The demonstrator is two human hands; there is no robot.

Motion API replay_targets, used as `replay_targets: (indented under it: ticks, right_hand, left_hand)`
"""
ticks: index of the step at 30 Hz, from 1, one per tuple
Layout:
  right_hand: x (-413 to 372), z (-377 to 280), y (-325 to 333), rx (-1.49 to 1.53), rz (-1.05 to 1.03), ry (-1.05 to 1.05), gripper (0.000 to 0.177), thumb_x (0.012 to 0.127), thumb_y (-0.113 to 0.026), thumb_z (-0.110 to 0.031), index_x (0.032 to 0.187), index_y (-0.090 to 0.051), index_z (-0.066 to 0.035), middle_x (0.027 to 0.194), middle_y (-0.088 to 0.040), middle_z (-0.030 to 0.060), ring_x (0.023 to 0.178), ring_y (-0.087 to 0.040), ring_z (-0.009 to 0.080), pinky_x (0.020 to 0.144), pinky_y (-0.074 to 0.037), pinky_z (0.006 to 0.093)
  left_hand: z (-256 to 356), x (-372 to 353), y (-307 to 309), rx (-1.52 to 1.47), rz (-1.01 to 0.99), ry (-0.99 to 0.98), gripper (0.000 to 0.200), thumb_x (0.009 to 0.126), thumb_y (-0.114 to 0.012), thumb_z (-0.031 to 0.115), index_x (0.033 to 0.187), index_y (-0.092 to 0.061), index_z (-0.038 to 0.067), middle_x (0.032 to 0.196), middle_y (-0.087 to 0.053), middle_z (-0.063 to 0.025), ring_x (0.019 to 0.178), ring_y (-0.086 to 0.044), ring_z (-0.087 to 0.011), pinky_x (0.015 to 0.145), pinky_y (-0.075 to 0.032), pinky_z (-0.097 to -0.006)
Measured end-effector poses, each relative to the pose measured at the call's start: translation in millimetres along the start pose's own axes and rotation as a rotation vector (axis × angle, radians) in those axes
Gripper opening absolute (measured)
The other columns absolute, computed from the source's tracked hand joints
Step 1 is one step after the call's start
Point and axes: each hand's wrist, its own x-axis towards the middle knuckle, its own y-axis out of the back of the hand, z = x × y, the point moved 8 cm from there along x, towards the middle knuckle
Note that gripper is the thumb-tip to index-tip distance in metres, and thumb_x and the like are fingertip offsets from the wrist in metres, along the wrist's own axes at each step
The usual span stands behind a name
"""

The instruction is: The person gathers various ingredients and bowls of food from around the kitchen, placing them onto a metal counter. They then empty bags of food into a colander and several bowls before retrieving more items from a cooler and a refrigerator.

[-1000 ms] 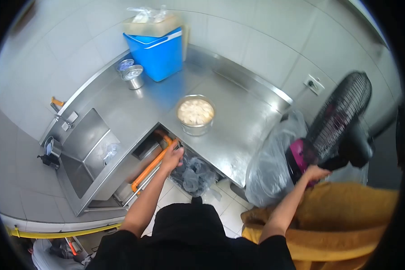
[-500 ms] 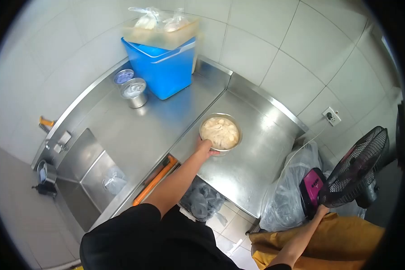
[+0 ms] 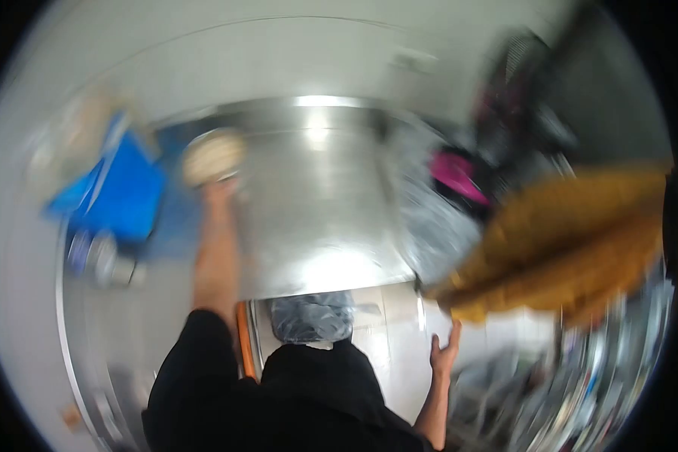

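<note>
A round metal bowl (image 3: 213, 154) of pale, chunky food sits at the back left of the steel counter, close to the blue bin (image 3: 124, 188). My left hand (image 3: 218, 188) reaches forward with its fingers at the bowl's near rim; motion blurs both. Low on the right, my right hand (image 3: 445, 350) is empty, with its thumb and fingers apart. It hovers over the floor, just below the hanging edge of a mustard-brown cloth (image 3: 557, 248).
Bare steel counter (image 3: 316, 203) stretches right of the bowl. Small metal containers (image 3: 102, 256) stand by the bin. Beyond the counter's right edge are clear plastic (image 3: 429, 218), a pink-and-black fan base (image 3: 459, 177) and the blurred fan head (image 3: 508, 98). A grey bag (image 3: 313, 316) hangs below the front edge.
The view has swung to the right. My left hand and the bowl have shifted across the counter toward the blue bin. My right hand has left the fan and dropped back, now open.
</note>
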Motion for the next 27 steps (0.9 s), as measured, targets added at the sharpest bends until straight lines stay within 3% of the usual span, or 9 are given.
replay_targets:
  ticks: [4,9,14,15,17,20,23,25,27]
  right_hand:
    - [-124,50,47,-0.059,0.088,-0.283,0.069,0.075,-0.066,-0.009,0.137,-0.034,-0.006,0.139,-0.034,0.0227,0.129,-0.033,0.0365,0.106,-0.030,0.0384]
    - [-278,85,79,-0.121,0.243,-0.697,0.064,0.076,-0.063,-0.012,0.134,-0.037,-0.007,0.135,-0.039,0.0223,0.124,-0.039,0.0370,0.102,-0.036,0.0390]
    - [-343,139,79,-0.084,0.161,-0.884,0.053,0.076,-0.064,-0.015,0.126,-0.049,-0.007,0.130,-0.047,0.0194,0.120,-0.045,0.0330,0.099,-0.039,0.0389]
    - [-346,156,90,-0.080,0.271,-0.876,0.041,0.075,-0.065,-0.017,0.114,-0.060,-0.005,0.117,-0.057,0.0188,0.111,-0.053,0.0313,0.095,-0.042,0.0374]
    - [-349,193,123,-0.025,0.350,-0.972,0.035,0.074,-0.065,-0.017,0.107,-0.063,-0.004,0.108,-0.061,0.0172,0.101,-0.058,0.0296,0.089,-0.045,0.0368]
    - [-349,273,200,-0.002,0.607,-1.009,0.026,0.074,-0.064,-0.018,0.093,-0.067,-0.002,0.091,-0.066,0.0174,0.090,-0.064,0.0313,0.084,-0.048,0.0354]
    - [-327,357,317,-0.068,0.824,-0.834,0.027,0.074,-0.063,-0.017,0.096,-0.066,-0.001,0.092,-0.067,0.0168,0.087,-0.065,0.0295,0.080,-0.050,0.0346]
    - [-318,429,399,-0.108,1.023,-0.847,0.028,0.074,-0.061,-0.015,0.097,-0.064,-0.001,0.092,-0.066,0.0170,0.089,-0.064,0.0310,0.079,-0.050,0.0360]
    - [-309,494,466,-0.211,1.169,-0.869,0.040,0.073,-0.061,-0.018,0.110,-0.056,-0.003,0.101,-0.063,0.0201,0.095,-0.061,0.0346,0.084,-0.046,0.0403]
  left_hand:
    - [2,-5,-27,-1.203,-0.620,0.291,0.039,0.083,-0.060,0.019,0.116,-0.056,0.000,0.115,-0.057,-0.0174,0.094,-0.059,-0.0283,0.081,-0.051,-0.0370]
    - [93,-40,16,-1.962,-1.154,0.275,0.051,0.090,-0.045,0.039,0.120,-0.050,-0.002,0.117,-0.053,-0.0179,0.112,-0.047,-0.0309,0.097,-0.038,-0.0405]
    - [84,-82,23,-1.653,-0.450,0.814,0.082,0.077,-0.060,0.052,0.137,-0.030,0.005,0.147,-0.021,-0.0179,0.136,-0.014,-0.0357,0.111,-0.013,-0.0500]
    - [183,-141,91,-1.708,-0.500,0.749,0.032,0.078,-0.051,0.044,0.052,-0.044,0.026,0.046,-0.036,0.0064,0.041,-0.035,-0.0097,0.039,-0.028,-0.0289]
    - [218,-205,21,-1.915,-1.226,0.056,0.037,0.088,-0.048,0.030,0.102,-0.055,-0.003,0.091,-0.060,-0.0140,0.075,-0.056,-0.0148,0.062,-0.046,-0.0305]
    - [357,-437,72,-1.528,-1.531,0.767,0.027,0.088,-0.048,0.026,0.096,-0.054,0.001,0.084,-0.059,-0.0145,0.061,-0.054,-0.0229,0.052,-0.046,-0.0282]
    - [403,-652,64,-0.429,-2.275,-0.169,0.040,0.086,-0.054,0.021,0.123,-0.050,0.007,0.095,-0.062,-0.0143,0.079,-0.062,-0.0268,0.066,-0.052,-0.0360]
    - [487,-755,138,-0.377,-2.092,-1.549,0.044,0.080,-0.063,0.026,0.119,-0.055,0.007,0.096,-0.063,-0.0130,0.080,-0.063,-0.0256,0.072,-0.051,-0.0357]
    - [566,-844,145,-0.173,-2.060,-1.468,0.048,0.078,-0.066,0.028,0.118,-0.055,0.004,0.102,-0.063,-0.0171,0.091,-0.063,-0.0286,0.080,-0.049,-0.0350]
